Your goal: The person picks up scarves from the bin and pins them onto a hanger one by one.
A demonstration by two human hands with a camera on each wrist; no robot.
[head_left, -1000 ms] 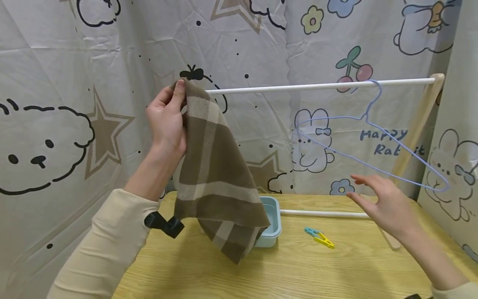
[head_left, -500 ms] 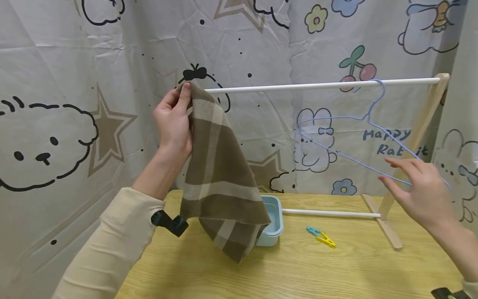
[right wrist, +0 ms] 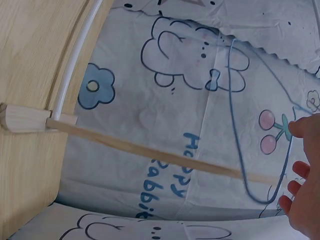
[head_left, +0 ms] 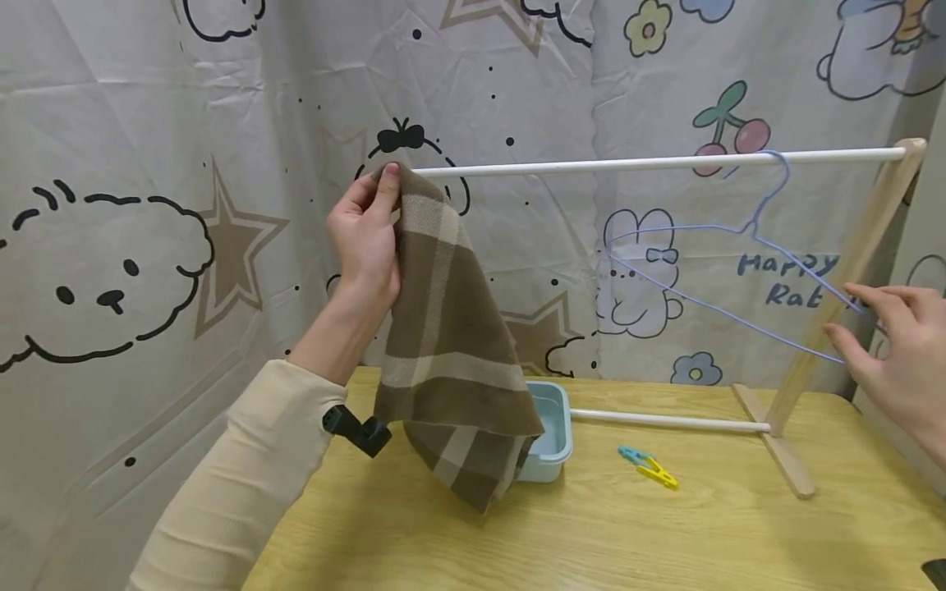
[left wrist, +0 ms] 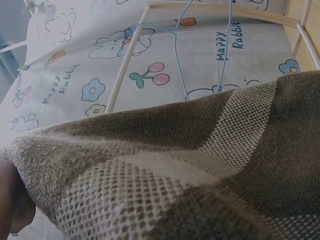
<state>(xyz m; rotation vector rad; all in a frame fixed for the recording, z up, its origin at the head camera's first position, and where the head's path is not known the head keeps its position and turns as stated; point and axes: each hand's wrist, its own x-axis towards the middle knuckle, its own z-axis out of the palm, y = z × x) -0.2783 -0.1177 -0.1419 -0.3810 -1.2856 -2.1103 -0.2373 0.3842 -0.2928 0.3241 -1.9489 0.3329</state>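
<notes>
- Evidently we pinch the plaid cloth (head_left: pixel 458 328) at its top with our left hand (head_left: pixel 367 238), letting it drape down before the tub (head_left: pixel 543 471).
- Our right hand (head_left: pixel 905 353) has parted fingers at the end of the wire hanger (head_left: pixel 753 226); we cannot tell whether they touch.
- That hanger hangs by its hook from the white rail (head_left: pixel 628 164), held up by a wooden upright (head_left: pixel 868 238).
- Near the tub, we see a clothespin (head_left: pixel 656 472) lying loose.
</notes>
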